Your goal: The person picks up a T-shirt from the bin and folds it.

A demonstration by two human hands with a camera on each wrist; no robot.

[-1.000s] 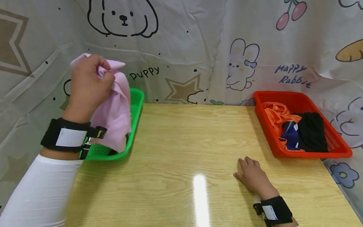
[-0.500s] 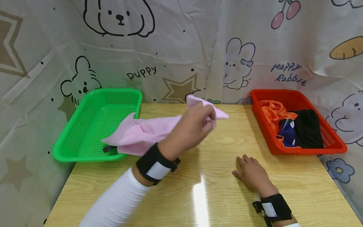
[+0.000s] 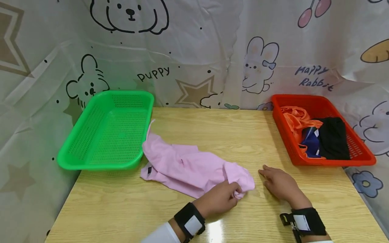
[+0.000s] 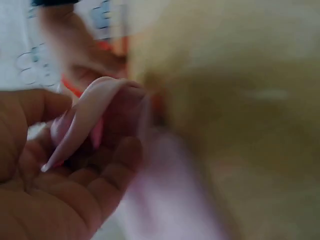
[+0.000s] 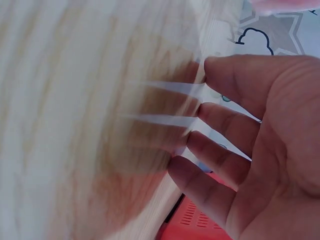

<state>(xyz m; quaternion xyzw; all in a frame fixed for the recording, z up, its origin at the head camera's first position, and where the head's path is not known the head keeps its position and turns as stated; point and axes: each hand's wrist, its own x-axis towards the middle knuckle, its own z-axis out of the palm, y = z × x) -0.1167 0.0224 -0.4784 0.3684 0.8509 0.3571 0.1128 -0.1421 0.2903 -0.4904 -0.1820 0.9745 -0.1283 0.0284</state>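
A pink cloth garment (image 3: 188, 165) lies crumpled across the middle of the table, a small dark label at its left end. My left hand (image 3: 217, 200) grips its near right corner; in the left wrist view the pink fabric (image 4: 95, 110) folds between thumb and curled fingers. My right hand (image 3: 282, 185) is just right of the garment with nothing in it. In the right wrist view the right hand (image 5: 250, 130) has its fingers spread and slightly bent, fingertips right at the table surface.
A green plastic basket (image 3: 103, 165) stands at the left, close to the garment's left end. At the right a red basket (image 3: 337, 163) holds orange cloth (image 3: 294, 118), a dark blue piece (image 3: 311, 143) and black cloth (image 3: 334, 138). A printed curtain (image 3: 194, 44) hangs behind the wooden table (image 3: 212, 125).
My left hand has carried the pink garment out from over the green basket, rightward and down onto the table. My right hand has shifted slightly right.
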